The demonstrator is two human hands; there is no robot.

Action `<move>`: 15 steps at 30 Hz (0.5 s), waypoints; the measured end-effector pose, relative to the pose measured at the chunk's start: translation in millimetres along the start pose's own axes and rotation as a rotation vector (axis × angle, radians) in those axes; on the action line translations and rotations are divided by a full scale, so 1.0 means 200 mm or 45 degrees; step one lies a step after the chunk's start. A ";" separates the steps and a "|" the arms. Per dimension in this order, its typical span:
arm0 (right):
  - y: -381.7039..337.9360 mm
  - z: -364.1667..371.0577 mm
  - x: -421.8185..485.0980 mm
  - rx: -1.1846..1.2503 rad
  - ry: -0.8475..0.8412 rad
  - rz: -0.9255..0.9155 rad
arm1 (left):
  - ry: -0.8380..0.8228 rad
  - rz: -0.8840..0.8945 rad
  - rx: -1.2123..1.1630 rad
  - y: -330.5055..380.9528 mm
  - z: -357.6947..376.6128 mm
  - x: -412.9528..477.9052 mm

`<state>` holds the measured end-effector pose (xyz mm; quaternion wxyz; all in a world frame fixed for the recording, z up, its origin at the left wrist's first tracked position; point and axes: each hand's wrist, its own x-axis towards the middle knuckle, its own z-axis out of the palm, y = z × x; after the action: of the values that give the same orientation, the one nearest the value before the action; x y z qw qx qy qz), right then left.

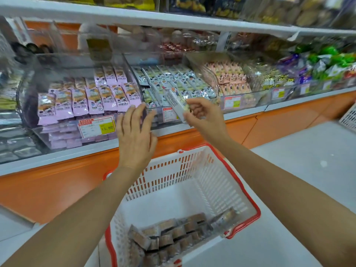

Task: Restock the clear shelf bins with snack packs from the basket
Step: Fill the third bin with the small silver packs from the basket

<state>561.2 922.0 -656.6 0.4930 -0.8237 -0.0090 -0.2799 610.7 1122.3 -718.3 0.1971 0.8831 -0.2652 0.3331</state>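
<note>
Above basket (192,170): right hand (204,114) pinches snack pack (176,102), print blurred; left hand (134,137) released.

- A shop is shown: clear shelf bins (81,97) filled with packaged snacks across the frame's middle.
- Price labels (97,127) are fixed to bin fronts.
- A shopping basket (248,207) is seen at lower centre.

A white snack pack (176,105) is pinched by the right hand (202,114) before the clear bins (134,78). The left hand (135,135) is held flat above the basket (192,170), where brown packs (173,236) are seen.
</note>
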 end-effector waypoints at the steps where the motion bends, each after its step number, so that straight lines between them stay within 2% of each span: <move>1: -0.02 0.03 0.04 -0.016 0.015 -0.004 | -0.030 -0.007 0.041 -0.02 -0.01 0.01; 6: -0.12 0.22 0.17 -0.158 0.057 -0.029 | -0.130 -0.014 0.203 -0.09 0.00 0.02; 15: -0.08 0.46 0.30 -0.416 0.111 -0.008 | -0.152 0.023 0.239 -0.12 0.01 0.01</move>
<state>647.9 989.9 -647.8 0.3516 -0.8799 0.0553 -0.3148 626.9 1139.4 -722.8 0.0942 0.9136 -0.2519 0.3049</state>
